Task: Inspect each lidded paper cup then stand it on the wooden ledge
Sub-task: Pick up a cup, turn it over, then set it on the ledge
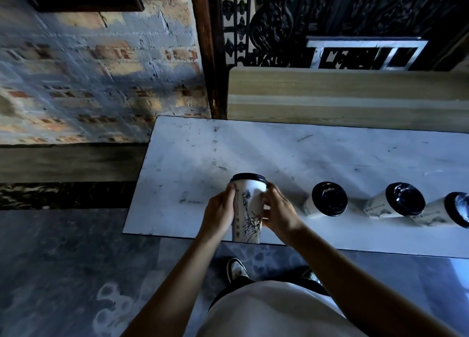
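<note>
Dim, bluish light; glare on the black lids [405, 199] (edges bend, left wall blurred).

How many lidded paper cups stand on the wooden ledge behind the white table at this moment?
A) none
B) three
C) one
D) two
A: the wooden ledge is bare; one cup is held between the left hand and the right hand, and three other cups stand on the white table.

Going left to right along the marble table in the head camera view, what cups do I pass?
Held cup with ink drawing, gripped by left hand and right hand → second lidded cup → third cup → fourth cup at the frame edge.
</note>
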Demonstrator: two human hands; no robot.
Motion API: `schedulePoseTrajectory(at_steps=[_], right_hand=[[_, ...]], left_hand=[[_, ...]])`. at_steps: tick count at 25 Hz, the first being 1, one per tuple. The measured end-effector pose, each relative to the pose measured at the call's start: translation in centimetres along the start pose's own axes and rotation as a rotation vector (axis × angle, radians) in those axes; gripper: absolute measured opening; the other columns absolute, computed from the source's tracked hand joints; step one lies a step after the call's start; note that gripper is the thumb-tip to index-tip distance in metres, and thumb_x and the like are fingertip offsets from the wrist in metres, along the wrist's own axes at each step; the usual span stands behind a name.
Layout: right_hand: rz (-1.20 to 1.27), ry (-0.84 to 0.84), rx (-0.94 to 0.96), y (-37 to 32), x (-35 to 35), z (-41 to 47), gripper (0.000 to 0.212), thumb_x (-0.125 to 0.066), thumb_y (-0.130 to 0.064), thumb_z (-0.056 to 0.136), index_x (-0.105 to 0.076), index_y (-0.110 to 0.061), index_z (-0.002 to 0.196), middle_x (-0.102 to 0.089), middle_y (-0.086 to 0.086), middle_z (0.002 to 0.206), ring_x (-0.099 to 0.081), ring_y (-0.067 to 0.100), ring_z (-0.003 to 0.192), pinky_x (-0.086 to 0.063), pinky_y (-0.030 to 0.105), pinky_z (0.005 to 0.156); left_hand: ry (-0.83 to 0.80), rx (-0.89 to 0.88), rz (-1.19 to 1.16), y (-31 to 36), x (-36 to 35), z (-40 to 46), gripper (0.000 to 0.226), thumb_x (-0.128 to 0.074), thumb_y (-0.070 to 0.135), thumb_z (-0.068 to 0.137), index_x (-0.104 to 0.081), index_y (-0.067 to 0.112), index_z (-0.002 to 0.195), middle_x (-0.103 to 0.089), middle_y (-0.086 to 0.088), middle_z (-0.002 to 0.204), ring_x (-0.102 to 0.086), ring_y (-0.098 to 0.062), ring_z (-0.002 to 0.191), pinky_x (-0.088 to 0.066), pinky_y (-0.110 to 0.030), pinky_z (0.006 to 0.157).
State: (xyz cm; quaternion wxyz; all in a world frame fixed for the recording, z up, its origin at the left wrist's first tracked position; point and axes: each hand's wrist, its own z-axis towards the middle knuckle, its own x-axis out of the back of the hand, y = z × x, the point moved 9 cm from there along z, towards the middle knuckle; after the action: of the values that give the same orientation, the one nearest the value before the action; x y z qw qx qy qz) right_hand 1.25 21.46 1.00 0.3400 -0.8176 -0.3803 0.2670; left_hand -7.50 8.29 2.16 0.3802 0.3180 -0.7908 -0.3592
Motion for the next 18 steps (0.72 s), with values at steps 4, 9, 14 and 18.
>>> schedulePoseTrajectory(at_steps=[4, 9, 14, 18], right_hand=[[-0.027, 0.017, 0.016, -0.8, 0.5, -0.1, 0.026, -0.041, -0.028, 0.101, -0.063, -0.021, 0.115, -0.059, 0.017, 0.102, -0.058, 0.032, 0.089, -0.044, 0.047, 0.081], [-0.067, -0.036, 0.061, -2.4, 0.5, 0.0, 0.015, -0.052, -0.019, 0.101, -0.067, -0.014, 0.102, -0.064, 0.008, 0.084, -0.063, 0.017, 0.068, -0.053, 0.029, 0.060], [-0.039, -0.066, 0.073, -2.9, 0.8, 0.4, 0.022, -0.049, -0.014, 0.101, -0.071, -0.018, 0.106, -0.071, 0.006, 0.088, -0.070, 0.017, 0.072, -0.057, 0.032, 0.065], [0.007, -0.070, 0.091, -3.0, 0.9, 0.7, 0.037, -0.041, -0.009, 0.103, -0.069, -0.023, 0.124, -0.076, 0.008, 0.093, -0.073, 0.023, 0.079, -0.059, 0.037, 0.074]], left_hand=[[0.192, -0.129, -0.121, 0.9, 2.1, -0.9, 0.015, -0.067, 0.034, 0.091, -0.069, 0.020, 0.097, -0.075, -0.003, 0.085, -0.069, -0.017, 0.072, -0.060, -0.037, 0.070], [0.148, -0.304, -0.096, 2.8, 1.5, -2.3, 0.015, -0.072, 0.012, 0.087, -0.076, 0.019, 0.099, -0.076, 0.005, 0.086, -0.071, -0.011, 0.077, -0.062, -0.037, 0.073], [0.220, -0.349, -0.084, 3.7, 2.4, -2.2, 0.018, -0.074, 0.010, 0.085, -0.076, 0.018, 0.102, -0.075, 0.004, 0.092, -0.069, -0.006, 0.081, -0.060, -0.036, 0.078], [0.221, -0.355, -0.104, 3.6, 2.8, -2.1, 0.024, -0.077, 0.011, 0.083, -0.074, 0.024, 0.102, -0.075, 0.001, 0.091, -0.071, -0.012, 0.081, -0.062, -0.040, 0.076]])
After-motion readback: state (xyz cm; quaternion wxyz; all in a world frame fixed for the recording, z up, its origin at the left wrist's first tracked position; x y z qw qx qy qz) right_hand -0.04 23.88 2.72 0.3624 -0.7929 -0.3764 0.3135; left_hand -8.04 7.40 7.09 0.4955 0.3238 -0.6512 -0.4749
